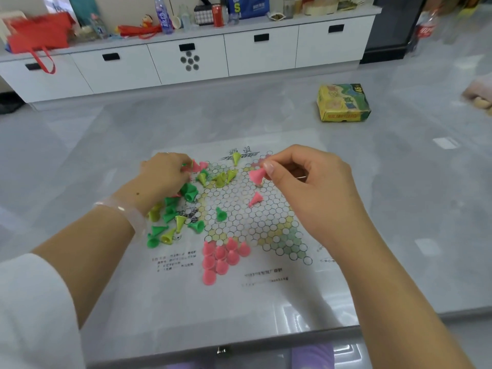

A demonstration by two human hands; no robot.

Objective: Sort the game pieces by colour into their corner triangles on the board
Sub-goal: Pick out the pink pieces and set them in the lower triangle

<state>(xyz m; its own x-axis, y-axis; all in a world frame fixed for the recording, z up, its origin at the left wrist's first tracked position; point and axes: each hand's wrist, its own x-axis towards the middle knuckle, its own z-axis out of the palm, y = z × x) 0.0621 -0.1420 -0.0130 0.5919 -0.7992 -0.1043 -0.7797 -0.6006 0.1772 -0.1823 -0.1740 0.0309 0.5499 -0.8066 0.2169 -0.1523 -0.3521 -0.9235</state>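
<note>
A paper game board (239, 294) printed with a star of circles lies flat on the grey table. My right hand (314, 187) pinches a pink cone piece (257, 174) above the board's upper right. My left hand (165, 174) holds pink pieces (197, 166) at the board's upper left. Several pink pieces (221, 257) stand grouped in the near corner triangle. Green and yellow pieces (170, 222) lie mixed in a heap at the left. Yellow pieces (223, 178) lie near the top. One pink piece (255, 199) and one green piece (220, 214) lie in the middle.
A yellow and green game box (343, 102) sits at the far right of the table. Another person's hand (479, 95) shows at the right edge. A white cabinet (186, 62) with bottles, a can and bags runs along the back. The table's near edge (223, 347) is below.
</note>
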